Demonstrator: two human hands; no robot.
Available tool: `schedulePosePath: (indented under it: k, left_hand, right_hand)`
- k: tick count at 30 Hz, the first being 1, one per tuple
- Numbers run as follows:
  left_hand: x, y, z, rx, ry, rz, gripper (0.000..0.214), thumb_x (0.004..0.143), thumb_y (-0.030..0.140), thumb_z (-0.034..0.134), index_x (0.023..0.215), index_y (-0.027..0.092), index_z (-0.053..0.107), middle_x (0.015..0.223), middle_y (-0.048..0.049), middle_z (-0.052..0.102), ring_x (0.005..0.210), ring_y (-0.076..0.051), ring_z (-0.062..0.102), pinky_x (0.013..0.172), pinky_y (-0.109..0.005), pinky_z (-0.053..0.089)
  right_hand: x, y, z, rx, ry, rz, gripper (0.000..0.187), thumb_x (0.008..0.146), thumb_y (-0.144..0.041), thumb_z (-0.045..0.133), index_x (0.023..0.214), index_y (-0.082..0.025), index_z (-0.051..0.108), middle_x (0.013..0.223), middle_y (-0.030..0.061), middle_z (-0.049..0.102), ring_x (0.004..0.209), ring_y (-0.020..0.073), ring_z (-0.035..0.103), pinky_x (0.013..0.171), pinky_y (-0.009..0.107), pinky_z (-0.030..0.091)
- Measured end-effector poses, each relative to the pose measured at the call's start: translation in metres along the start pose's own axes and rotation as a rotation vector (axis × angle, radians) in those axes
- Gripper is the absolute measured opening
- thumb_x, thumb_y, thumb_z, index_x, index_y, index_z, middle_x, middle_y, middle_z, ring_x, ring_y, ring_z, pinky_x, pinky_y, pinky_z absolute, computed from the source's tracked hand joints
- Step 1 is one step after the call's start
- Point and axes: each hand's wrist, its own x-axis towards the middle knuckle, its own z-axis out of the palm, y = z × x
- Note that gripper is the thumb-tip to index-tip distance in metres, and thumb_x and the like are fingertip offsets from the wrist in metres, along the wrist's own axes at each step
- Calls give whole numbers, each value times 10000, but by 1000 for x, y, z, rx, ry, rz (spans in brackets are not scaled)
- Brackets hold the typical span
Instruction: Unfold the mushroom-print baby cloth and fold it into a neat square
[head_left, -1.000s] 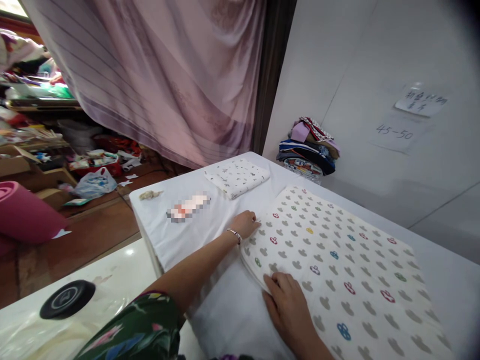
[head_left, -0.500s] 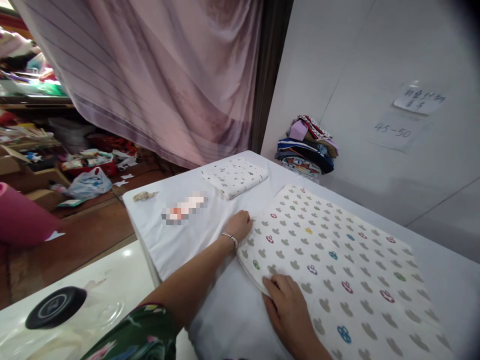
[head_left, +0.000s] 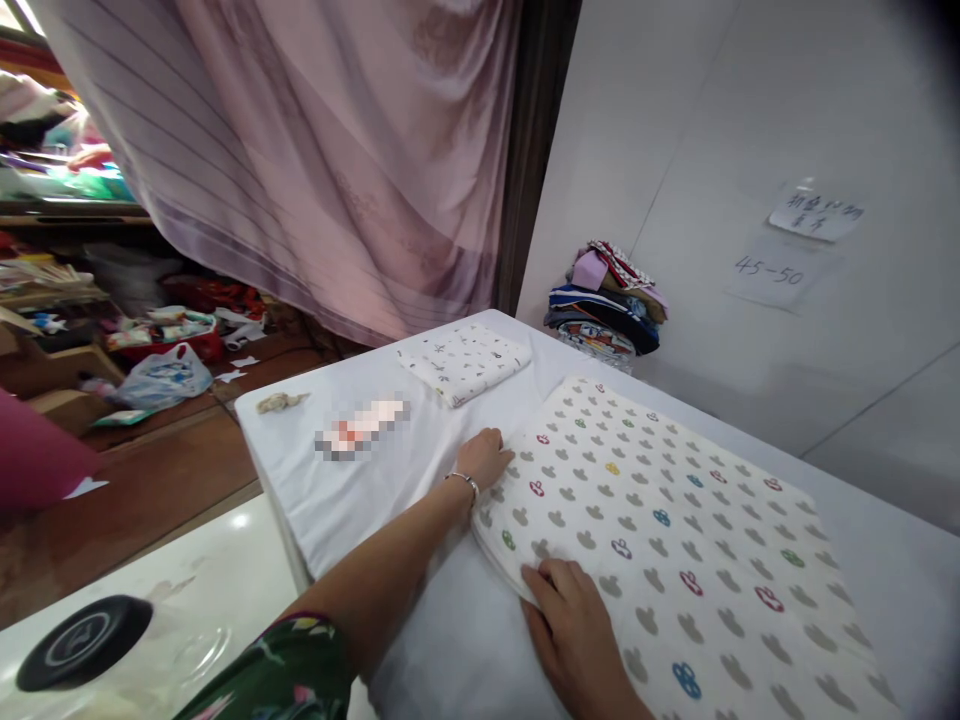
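At our far left a black round object [head_left: 84, 642] sits on a glossy white surface [head_left: 251, 560], then come a tan scrap [head_left: 280, 402] and a folded small-print cloth [head_left: 466, 364] on the white table [head_left: 349, 505]. Our left hand [head_left: 484, 458] rests with curled fingers at the left edge of the mouse-print cloth [head_left: 667, 545], and our right hand [head_left: 571, 625] bends its fingers over the near edge, though we cannot tell whether either pinches the fabric. That cloth spreads flat rightward across the table, below a "45-50" note [head_left: 776, 277].
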Motion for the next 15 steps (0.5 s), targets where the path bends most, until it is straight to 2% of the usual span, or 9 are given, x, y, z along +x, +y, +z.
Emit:
schedulePosePath:
  k: [4, 8, 11, 15]
  left_hand:
    - [-2, 2, 2, 22, 29, 40, 120, 825, 308, 519, 854, 192, 520, 972, -50, 592, 900, -191, 569, 730, -290, 410]
    - [-6, 8, 6, 125, 68, 170, 83, 855, 227, 478, 908, 178, 520, 1029, -75, 562, 979, -208, 531, 778, -309, 399]
    - [-12, 11, 8, 168, 55, 228, 115, 882, 186, 416, 936, 177, 517, 1016, -78, 566, 951, -202, 540, 757, -307, 403]
    - [-17, 9, 8, 108, 31, 264, 108, 888, 236, 426, 897, 187, 522, 955, -61, 593, 899, -190, 561, 724, -290, 407]
  right_hand:
    - [0, 1, 2, 14, -5, 3, 311, 842, -148, 480, 1141, -216, 530, 961, 70, 556, 865, 204, 522, 741, 344, 455]
    - [-1, 2, 3, 24, -15, -10, 324, 841, -145, 480, 1157, -207, 516, 976, 79, 553, 878, 212, 520, 747, 357, 457]
    - [-2, 2, 3, 34, -14, -8, 328, 842, -140, 475, 1161, -207, 510, 982, 81, 551, 878, 216, 518, 746, 366, 459]
    - [-2, 2, 3, 43, -19, 0, 326, 844, -147, 476, 1161, -217, 513, 980, 77, 552, 878, 217, 519, 748, 372, 462]
